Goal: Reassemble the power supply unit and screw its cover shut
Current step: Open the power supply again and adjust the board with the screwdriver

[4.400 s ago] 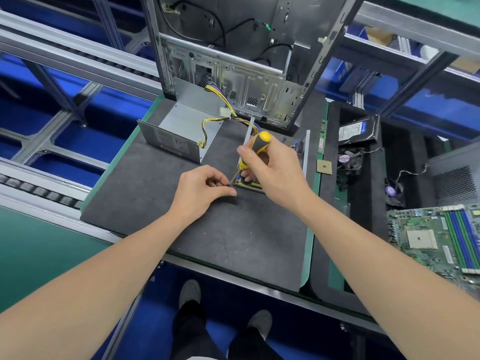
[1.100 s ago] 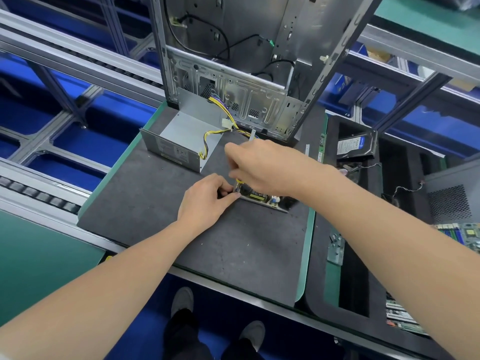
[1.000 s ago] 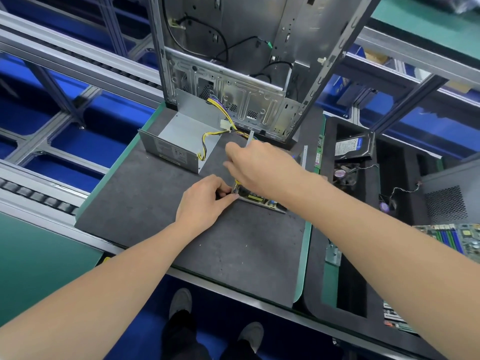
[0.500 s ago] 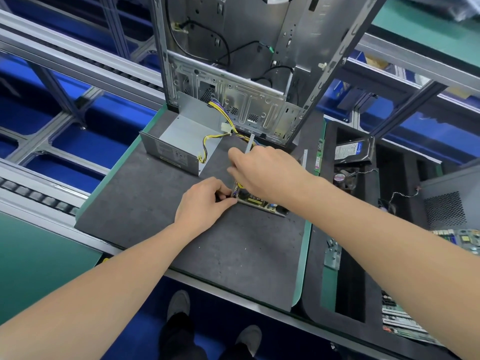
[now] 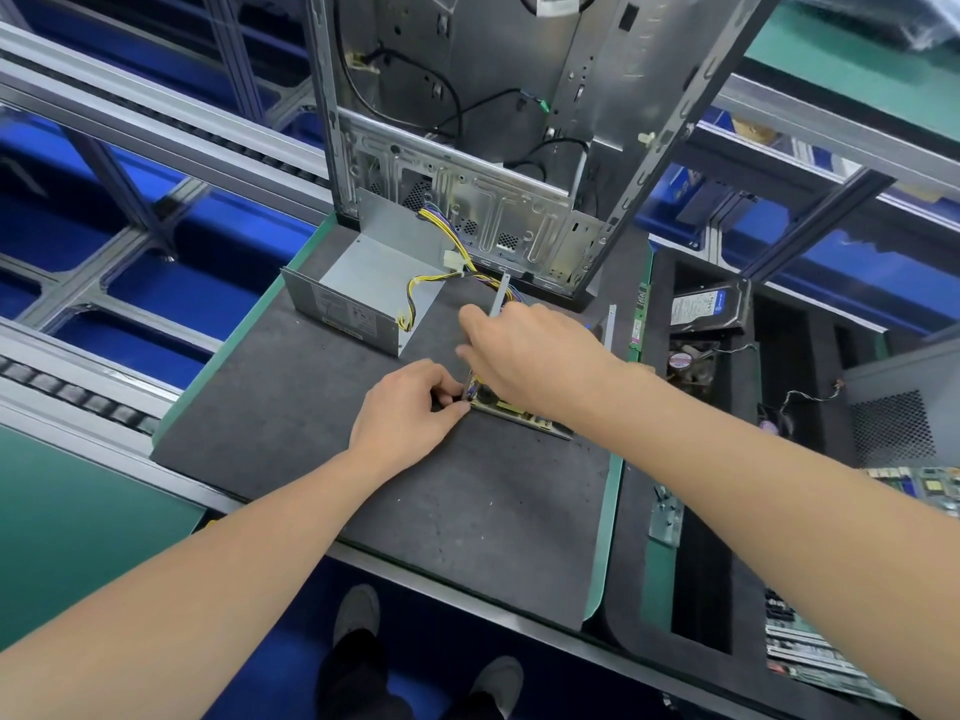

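Observation:
The power supply's open tray with its circuit board (image 5: 524, 415) lies on the grey mat (image 5: 291, 407), mostly covered by my right hand. My left hand (image 5: 410, 407) pinches the tray's near left corner between thumb and forefinger. My right hand (image 5: 530, 356) is palm down over the board, fingers curled; only a sliver of the yellow screwdriver (image 5: 475, 379) shows beneath it. The grey metal cover (image 5: 363, 288) rests at the mat's far left. A yellow and black wire bundle (image 5: 457, 272) runs from the cover to the board.
An open computer case (image 5: 467, 148) stands upright at the back of the mat. To the right, a black foam tray (image 5: 631, 537) holds a hard drive (image 5: 706, 309), a fan (image 5: 685, 361) and a metal bracket (image 5: 665, 522). A motherboard (image 5: 924, 491) lies far right.
Four seconds ago the screwdriver's yellow handle stood upright in my right hand; my hand now lies flat over it. In the last second both hands have stayed at the tray's corner.

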`<state>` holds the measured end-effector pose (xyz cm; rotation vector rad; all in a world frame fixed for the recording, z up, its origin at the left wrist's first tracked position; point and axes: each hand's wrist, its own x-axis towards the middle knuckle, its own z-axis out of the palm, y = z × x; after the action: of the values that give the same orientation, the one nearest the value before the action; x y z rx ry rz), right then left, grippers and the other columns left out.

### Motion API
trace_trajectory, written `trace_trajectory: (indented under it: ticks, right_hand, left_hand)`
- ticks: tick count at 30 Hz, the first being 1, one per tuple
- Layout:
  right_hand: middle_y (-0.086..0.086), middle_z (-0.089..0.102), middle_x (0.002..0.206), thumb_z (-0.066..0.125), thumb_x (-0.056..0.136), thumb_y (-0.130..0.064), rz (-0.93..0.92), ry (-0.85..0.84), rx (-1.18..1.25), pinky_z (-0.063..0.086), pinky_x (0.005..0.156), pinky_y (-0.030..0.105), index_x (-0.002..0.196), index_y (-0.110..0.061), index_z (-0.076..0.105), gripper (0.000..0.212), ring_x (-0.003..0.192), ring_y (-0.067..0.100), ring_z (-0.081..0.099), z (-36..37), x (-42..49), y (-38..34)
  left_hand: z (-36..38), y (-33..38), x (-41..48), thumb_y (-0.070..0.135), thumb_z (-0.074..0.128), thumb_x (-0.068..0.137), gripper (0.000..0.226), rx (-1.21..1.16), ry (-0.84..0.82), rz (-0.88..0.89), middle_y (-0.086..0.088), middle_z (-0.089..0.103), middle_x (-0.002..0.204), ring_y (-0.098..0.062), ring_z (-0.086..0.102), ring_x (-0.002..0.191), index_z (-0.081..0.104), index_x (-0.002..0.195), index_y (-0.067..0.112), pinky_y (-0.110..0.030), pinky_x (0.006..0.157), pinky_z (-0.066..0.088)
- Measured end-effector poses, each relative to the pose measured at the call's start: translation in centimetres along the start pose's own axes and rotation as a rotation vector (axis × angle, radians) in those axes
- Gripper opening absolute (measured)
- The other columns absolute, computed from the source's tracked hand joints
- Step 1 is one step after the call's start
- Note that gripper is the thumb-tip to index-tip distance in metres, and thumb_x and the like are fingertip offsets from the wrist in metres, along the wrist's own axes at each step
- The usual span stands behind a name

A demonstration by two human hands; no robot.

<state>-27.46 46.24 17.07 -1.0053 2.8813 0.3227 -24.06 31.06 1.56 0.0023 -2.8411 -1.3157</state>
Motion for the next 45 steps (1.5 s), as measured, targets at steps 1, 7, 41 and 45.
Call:
trace_trajectory:
  ticks: [1,7,41,45]
  right_hand:
    - [0.002,0.023,0.067,0.041,0.110,-0.041,0.004,-0.012,0.007,0.015,0.047,0.034,0.111,-0.012,0.044,0.029,0.079,0.040,0.059,0.0,0.0,0.1]
    - [0.001,0.042,0.107,0.057,0.096,-0.010,-0.343,-0.240,-0.044,0.054,0.069,0.050,0.112,-0.015,0.048,0.020,0.080,0.030,0.058,-2.1,-0.2,2.0]
    - [0.006,0.033,0.074,0.058,0.100,-0.028,0.302,-0.104,0.403,0.029,0.056,0.035,0.072,-0.014,0.034,0.040,0.080,0.036,0.045,-0.3,-1.0,-0.4]
    - [0.005,0.034,0.074,0.060,0.100,-0.029,0.352,-0.189,0.440,0.030,0.055,0.034,0.071,-0.016,0.031,0.043,0.081,0.036,0.048,-1.1,-0.2,-0.3]
  left_hand:
    - [0.0,0.0,0.0,0.038,0.079,0.078,0.021,0.004,0.004,0.001,0.029,0.063,0.081,0.012,0.055,0.078,0.059,0.076,0.046,-0.019,0.060,0.039]
    - [-0.1,0.0,0.0,0.040,0.079,0.079,0.026,0.019,-0.003,0.024,0.039,0.058,0.094,0.014,0.054,0.079,0.055,0.074,0.050,-0.017,0.059,0.036]
    - [0.1,0.0,-0.2,0.036,0.080,0.080,0.028,0.001,0.011,0.036,0.022,0.063,0.078,0.010,0.056,0.079,0.057,0.072,0.050,-0.015,0.060,0.035]
    - [0.0,0.1,-0.2,0.035,0.080,0.080,0.026,0.008,0.007,0.034,0.021,0.063,0.077,0.011,0.055,0.079,0.059,0.076,0.049,-0.014,0.059,0.034]
